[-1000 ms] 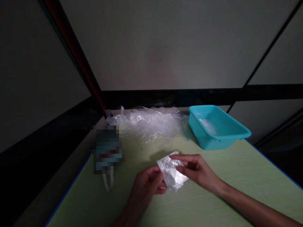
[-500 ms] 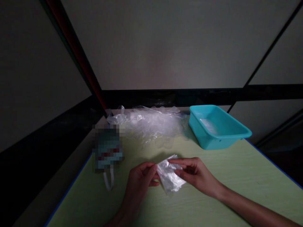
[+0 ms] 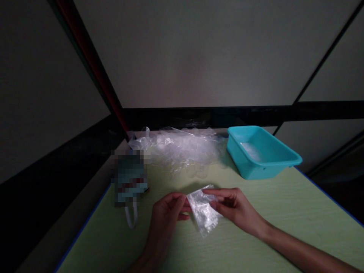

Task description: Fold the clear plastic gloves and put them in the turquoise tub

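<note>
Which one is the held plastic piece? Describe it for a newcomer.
On the green table, nearer than the teal basin, find the two hands. Between them is a folded clear plastic sheet, flat and squarish, unlike the loose crumpled heap behind.

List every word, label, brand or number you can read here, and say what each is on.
No text can be read.
Pixelated item at left: too obscured to tell whether it bears print.
Crinkled plastic piece: none visible.
Turquoise basin: none visible.
Heap of clear plastic: none legible.
</note>
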A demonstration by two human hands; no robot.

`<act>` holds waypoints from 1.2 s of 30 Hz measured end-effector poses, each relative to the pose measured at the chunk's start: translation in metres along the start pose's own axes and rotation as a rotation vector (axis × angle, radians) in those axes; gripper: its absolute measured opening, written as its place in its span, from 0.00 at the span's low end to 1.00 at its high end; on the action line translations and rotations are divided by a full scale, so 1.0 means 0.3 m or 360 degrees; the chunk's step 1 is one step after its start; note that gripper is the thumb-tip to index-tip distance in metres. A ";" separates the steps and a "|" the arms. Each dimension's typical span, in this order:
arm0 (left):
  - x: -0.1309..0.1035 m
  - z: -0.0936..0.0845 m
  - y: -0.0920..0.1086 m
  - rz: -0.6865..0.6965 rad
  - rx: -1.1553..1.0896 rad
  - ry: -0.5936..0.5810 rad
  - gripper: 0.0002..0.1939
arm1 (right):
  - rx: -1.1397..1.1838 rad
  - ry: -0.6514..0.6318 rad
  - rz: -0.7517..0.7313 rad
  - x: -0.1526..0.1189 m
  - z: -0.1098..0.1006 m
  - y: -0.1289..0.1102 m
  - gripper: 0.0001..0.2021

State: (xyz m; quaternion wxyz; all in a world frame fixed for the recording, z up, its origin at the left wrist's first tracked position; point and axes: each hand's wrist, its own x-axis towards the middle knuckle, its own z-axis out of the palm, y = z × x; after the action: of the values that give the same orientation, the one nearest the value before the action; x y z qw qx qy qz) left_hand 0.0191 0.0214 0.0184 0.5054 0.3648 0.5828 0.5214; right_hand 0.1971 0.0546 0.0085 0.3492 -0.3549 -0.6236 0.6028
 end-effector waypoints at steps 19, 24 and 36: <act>0.001 0.003 0.008 0.0009 -0.0025 -0.0029 0.12 | 0.0122 0.0086 0.0000 0.018 -0.013 0.014 0.14; 0.015 -0.002 0.007 -0.0026 -0.0010 -0.0005 0.15 | 0.0032 0.0104 -0.0047 0.023 -0.028 -0.013 0.14; 0.063 0.147 0.039 0.0053 0.0181 -0.0360 0.14 | -0.0293 0.0442 -0.0250 -0.036 -0.214 -0.196 0.14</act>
State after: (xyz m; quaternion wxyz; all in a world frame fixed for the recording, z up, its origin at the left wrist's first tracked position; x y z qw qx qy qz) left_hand 0.0564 0.0521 0.0284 0.5375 0.4590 0.5446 0.4514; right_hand 0.2568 0.0764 0.0692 0.4440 -0.4153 -0.6477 0.4593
